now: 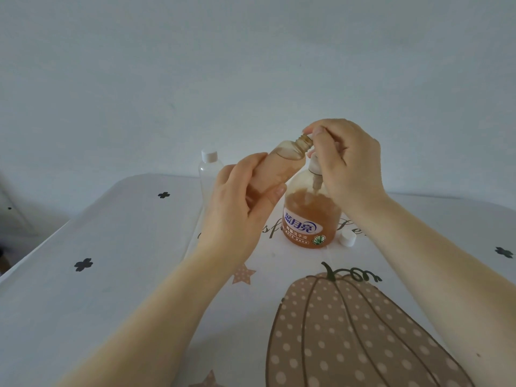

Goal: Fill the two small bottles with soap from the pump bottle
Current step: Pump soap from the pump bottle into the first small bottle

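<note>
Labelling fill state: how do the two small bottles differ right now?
The held small bottle is uncapped, tilted in the left hand, and mostly full of orange soap; the standing small bottle is capped, upright on the table, and looks clear and empty. Both are small clear plastic bottles.

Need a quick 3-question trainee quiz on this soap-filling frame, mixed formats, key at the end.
1. True or false: the small bottle held in the left hand has its cap on.
2. Multiple choice: where is the loose white cap? A) on the tablecloth to the right of the pump bottle B) on the held bottle C) in the right hand
3. Fill in: the second small bottle, standing behind the left hand, looks ____ and is capped.

Key: 1 false, its threaded neck is bare; 2 A; 3 empty (clear, no orange soap visible).
</note>
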